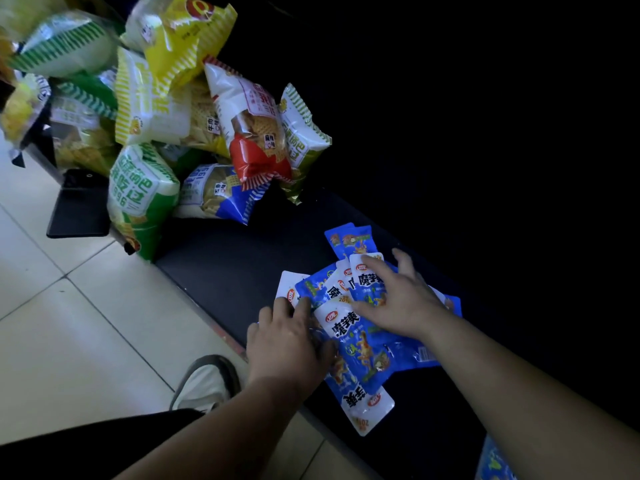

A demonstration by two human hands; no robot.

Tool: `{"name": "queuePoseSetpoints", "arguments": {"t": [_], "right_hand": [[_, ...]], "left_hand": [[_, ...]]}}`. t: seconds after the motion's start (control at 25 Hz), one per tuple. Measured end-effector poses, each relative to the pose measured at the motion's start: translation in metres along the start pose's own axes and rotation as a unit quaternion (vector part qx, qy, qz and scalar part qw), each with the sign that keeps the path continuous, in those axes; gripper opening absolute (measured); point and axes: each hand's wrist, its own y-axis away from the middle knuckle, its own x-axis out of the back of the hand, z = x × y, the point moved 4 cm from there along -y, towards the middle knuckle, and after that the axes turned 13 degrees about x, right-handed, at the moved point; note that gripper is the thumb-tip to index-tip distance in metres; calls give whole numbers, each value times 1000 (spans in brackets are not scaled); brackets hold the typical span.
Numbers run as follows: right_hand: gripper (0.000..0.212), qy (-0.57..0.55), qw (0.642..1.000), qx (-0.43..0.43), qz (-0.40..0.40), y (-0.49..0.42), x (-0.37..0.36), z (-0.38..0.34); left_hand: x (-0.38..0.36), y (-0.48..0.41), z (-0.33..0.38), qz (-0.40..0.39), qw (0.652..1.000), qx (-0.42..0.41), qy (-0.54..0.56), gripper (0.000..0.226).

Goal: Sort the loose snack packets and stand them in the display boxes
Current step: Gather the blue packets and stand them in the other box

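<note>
Several flat blue-and-white snack packets (360, 341) lie in a loose overlapping heap on a dark low shelf (228, 271). My left hand (287, 344) rests on the heap's left side, its fingers curled over the edge of the packets there. My right hand (398, 299) lies spread on top of the heap with fingers straight, pressing on a white-topped packet (367, 282). One packet (367, 407) sticks out upside down toward me. No display box can be seen.
A pile of large puffed chip bags (173, 126) in green, yellow, red and blue leans at the shelf's far left. Pale tiled floor (69, 323) lies left of the shelf, with my shoe (204, 386) on it. The shelf's back is in deep shadow.
</note>
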Motion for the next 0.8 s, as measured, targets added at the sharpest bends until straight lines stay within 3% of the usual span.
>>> {"name": "queuePoseSetpoints", "arguments": {"t": [0.08,0.16,0.36,0.52,0.64,0.8], "right_hand": [[105,22,999,-22,-33,-6,-5,2],[107,12,998,-22,-49,-10,-11,5],[92,-40,999,19,0,-17,-6,0],[83,12,1000,19,-5,-2,-11,-16],[78,22,1000,20,6,19,-14,-21],[97,16,1000,-20,-4,33,-3,2]], "left_hand": [[2,-5,7,-11,1000,18,1,64],[0,-6,15,-51,996,35,59,52],[4,-9,15,-118,965,103,210,43],[5,-16,16,-137,923,150,328,52],[4,-9,20,-159,941,98,282,69],[12,-10,-7,-57,972,115,199,68]]}}
